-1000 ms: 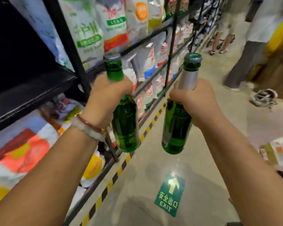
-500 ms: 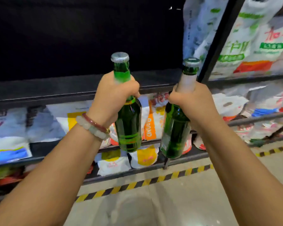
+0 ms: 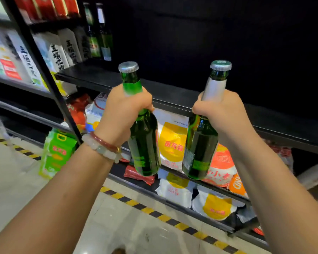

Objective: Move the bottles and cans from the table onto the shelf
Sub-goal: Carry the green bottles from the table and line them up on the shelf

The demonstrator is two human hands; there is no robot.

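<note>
My left hand (image 3: 121, 114) grips a green glass bottle (image 3: 145, 147) by its neck; the bottle has a silver cap and hangs upright. My right hand (image 3: 226, 114) grips a second green bottle (image 3: 200, 151) with a silver foil neck, tilted slightly. Both bottles hang in the air in front of a black shelf board (image 3: 173, 94), their bases below its front edge. Two more green bottles (image 3: 99, 33) stand at the back left of that shelf. The table is out of view.
Below the black shelf lie bags of flour (image 3: 173, 143) on lower racks. A black upright post (image 3: 42, 70) divides the bays; boxes (image 3: 62, 50) fill the left bay. A green pack (image 3: 57, 151) leans on the floor by yellow-black tape (image 3: 154, 213).
The view has swung left along the shelving, bringing the dark shelf with its two standing bottles into sight. Both hands still hold their bottles in the same grip, now further apart.
</note>
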